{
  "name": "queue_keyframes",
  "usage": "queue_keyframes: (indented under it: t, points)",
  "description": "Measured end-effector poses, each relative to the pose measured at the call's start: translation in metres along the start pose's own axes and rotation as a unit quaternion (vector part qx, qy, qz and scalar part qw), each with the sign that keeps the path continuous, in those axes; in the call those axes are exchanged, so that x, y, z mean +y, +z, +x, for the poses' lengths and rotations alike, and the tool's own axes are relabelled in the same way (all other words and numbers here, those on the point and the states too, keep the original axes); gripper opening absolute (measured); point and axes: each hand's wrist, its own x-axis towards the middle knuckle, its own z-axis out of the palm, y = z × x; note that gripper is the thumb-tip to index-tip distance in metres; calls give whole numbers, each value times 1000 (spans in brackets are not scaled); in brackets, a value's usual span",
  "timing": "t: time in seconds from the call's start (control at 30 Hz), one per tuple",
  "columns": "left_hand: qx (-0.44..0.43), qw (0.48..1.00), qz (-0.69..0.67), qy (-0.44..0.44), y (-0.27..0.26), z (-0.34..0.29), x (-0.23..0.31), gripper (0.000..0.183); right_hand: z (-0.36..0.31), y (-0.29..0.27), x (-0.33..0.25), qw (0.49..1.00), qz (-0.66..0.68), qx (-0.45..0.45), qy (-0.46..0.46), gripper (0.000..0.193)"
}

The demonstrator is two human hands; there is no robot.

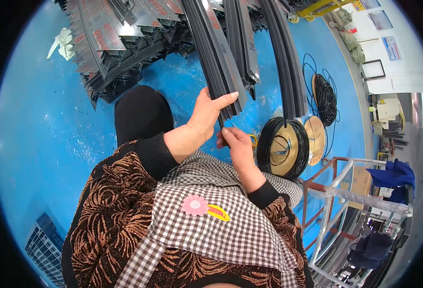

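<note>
My left hand (204, 115) is closed round the near end of a long black grooved profile (216, 62), its thumb lying across the top face. The profile runs away from me toward the far edge. Just below its cut end, my right hand (240, 146) pinches a thin black strip (222, 124) that hangs from the profile. Beside the right hand's fingers a yellow loop (254, 140) shows, like a scissors handle; whether the hand also holds it, I cannot tell. Two more black profiles (286, 72) reach toward me on the right, apart from my hands.
Stacked dark profiles (110, 43) fill the far left. Coils of black cord stand on the right, one on a tan reel (282, 149), another (326, 98) farther off. A metal frame cart (331, 192) with blue cloth is at the right. A black rounded shape (143, 115) lies left of my arm.
</note>
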Motion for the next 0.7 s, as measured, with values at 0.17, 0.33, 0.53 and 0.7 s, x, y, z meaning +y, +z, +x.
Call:
queue_keyframes:
  t: [0.17,0.33,0.53,0.7]
  points:
    - [-7,1000,1,12,-3,1,-1,46,-29,-21,16,999,-14,-27,21,22]
    - [-6,1000,7,8,0,-2,3,46,-4,-2,-3,999,-30,-16,0,22]
    - [-6,1000,-7,2,-5,3,-1,50,-17,-17,7,998,-47,-32,3,23]
    - [-12,1000,-8,9,-3,2,0,51,-21,-18,10,998,-63,-5,17,25]
